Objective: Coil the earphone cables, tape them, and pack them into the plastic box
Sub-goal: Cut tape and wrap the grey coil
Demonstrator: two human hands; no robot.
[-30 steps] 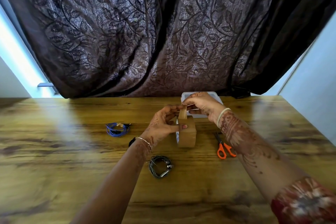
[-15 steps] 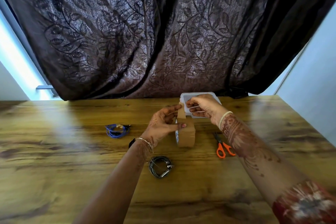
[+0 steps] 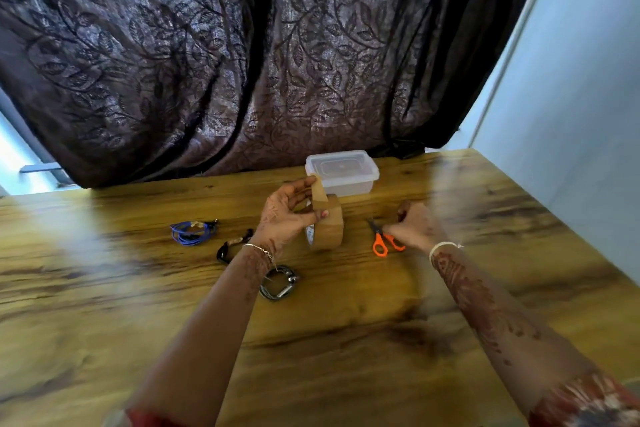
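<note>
My left hand holds a brown tape roll upright on the wooden table, with the peeled tape end standing up against its fingers. My right hand is on the orange-handled scissors, which lie on the table right of the roll; its fingers touch the handles. A clear plastic box with its lid on stands behind the roll. A coiled blue earphone cable lies to the left. A coiled black cable and a coiled grey one lie partly under my left wrist.
A dark leaf-patterned curtain hangs behind the table's far edge. A pale wall runs along the table's right side.
My right hand has let go of the tape end and moved right and down onto the scissors. My left hand still holds the roll with the tape end up.
</note>
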